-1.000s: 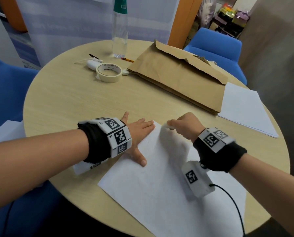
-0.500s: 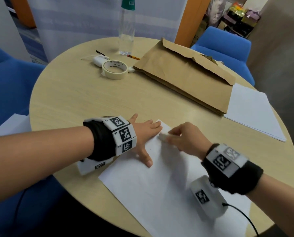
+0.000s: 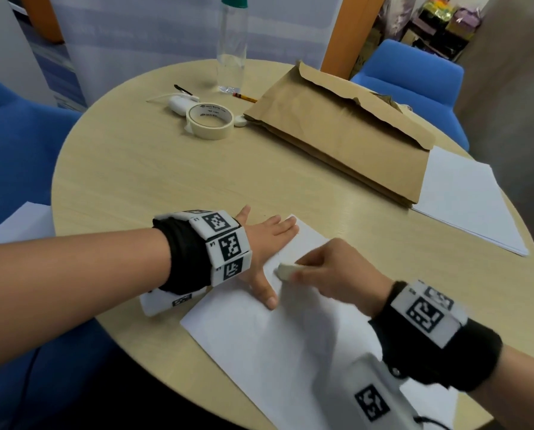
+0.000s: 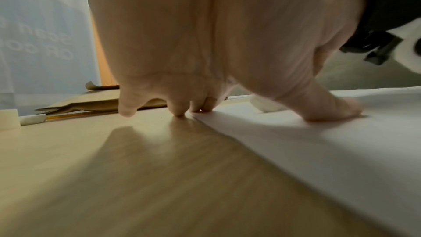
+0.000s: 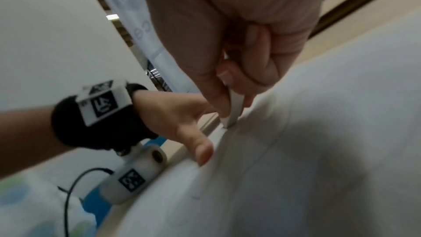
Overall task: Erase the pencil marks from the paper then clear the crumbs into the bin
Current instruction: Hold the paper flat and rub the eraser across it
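Note:
A white sheet of paper [image 3: 259, 336] lies on the round wooden table [image 3: 135, 181] in front of me. My left hand [image 3: 269, 243] lies flat with spread fingers, pressing the sheet's far left corner down; its thumb [image 4: 337, 109] sits on the paper [image 4: 318, 141]. My right hand [image 3: 331, 274] pinches a white eraser [image 3: 286, 270] between thumb and fingers, its end touching the paper just beside the left thumb. In the right wrist view the eraser [image 5: 233, 109] stands tilted on the sheet [image 5: 296, 150], close to the left hand [image 5: 182, 123]. Faint pencil lines barely show.
Farther back lie a brown paper envelope [image 3: 337, 135], a roll of masking tape [image 3: 210, 119], a clear bottle [image 3: 231, 51], a pencil [image 3: 244, 97] and a small white device [image 3: 179, 103]. A stack of white sheets [image 3: 464, 200] sits at the right. Blue chairs surround the table.
My right hand has slid the eraser from the sheet's far corner toward me and to the left, next to the left thumb. The left hand stays pressed on the corner.

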Demonstrator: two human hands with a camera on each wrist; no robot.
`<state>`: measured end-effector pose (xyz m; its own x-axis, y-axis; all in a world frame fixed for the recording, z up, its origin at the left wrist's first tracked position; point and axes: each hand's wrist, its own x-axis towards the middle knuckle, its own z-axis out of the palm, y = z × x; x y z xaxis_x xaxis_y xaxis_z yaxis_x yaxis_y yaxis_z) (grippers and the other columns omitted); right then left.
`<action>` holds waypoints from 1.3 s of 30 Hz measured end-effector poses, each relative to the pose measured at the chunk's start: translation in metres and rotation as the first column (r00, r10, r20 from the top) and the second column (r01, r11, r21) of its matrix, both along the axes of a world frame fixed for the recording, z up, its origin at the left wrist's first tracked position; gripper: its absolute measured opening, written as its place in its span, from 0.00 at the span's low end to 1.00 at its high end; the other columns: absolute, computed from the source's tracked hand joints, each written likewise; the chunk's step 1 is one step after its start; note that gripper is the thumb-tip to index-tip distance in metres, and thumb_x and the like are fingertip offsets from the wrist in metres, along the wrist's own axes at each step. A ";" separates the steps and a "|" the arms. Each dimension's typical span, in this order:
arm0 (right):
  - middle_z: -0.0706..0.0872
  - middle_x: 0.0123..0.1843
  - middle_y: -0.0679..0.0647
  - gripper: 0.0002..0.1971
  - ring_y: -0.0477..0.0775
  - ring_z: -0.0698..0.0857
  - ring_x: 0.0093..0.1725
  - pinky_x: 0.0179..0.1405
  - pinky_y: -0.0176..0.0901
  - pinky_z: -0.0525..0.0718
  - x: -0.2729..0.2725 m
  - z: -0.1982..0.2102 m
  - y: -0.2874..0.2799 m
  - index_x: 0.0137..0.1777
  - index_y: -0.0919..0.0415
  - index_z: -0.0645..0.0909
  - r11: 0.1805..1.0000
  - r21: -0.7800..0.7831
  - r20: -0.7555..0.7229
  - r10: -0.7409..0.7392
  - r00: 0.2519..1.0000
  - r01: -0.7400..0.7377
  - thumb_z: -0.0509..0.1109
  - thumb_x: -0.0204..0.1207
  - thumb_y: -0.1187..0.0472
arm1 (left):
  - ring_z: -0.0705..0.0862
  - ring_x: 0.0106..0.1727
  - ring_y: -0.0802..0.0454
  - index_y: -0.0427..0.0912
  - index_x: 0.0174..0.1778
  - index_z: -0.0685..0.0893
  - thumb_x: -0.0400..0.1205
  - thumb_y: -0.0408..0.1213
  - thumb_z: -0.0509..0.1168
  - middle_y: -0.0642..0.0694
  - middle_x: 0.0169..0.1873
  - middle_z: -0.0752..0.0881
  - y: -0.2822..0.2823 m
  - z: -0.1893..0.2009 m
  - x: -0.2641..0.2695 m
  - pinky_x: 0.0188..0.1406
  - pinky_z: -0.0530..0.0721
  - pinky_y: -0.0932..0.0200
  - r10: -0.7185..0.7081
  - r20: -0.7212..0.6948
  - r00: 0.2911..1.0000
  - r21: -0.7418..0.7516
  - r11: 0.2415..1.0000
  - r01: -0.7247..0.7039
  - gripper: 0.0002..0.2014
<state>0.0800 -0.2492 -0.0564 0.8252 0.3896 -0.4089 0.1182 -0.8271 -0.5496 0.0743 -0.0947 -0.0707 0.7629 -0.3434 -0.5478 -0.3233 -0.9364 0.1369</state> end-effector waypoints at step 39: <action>0.78 0.26 0.47 0.13 0.40 0.73 0.19 0.20 0.27 0.69 0.023 -0.007 -0.039 0.34 0.55 0.80 0.919 0.262 -0.102 -0.277 0.955 0.295 0.67 0.78 0.51 | 0.43 0.84 0.53 0.50 0.82 0.56 0.74 0.57 0.69 0.57 0.83 0.52 0.008 0.012 0.008 0.78 0.41 0.29 0.055 0.098 0.994 -0.100 0.994 -0.045 0.44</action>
<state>0.1031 -0.2878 -0.0638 0.8947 0.2437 -0.3743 -0.1423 -0.6389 -0.7560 0.0826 -0.0871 -0.0587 0.8301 -0.3513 -0.4330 -0.2930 -0.9355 0.1973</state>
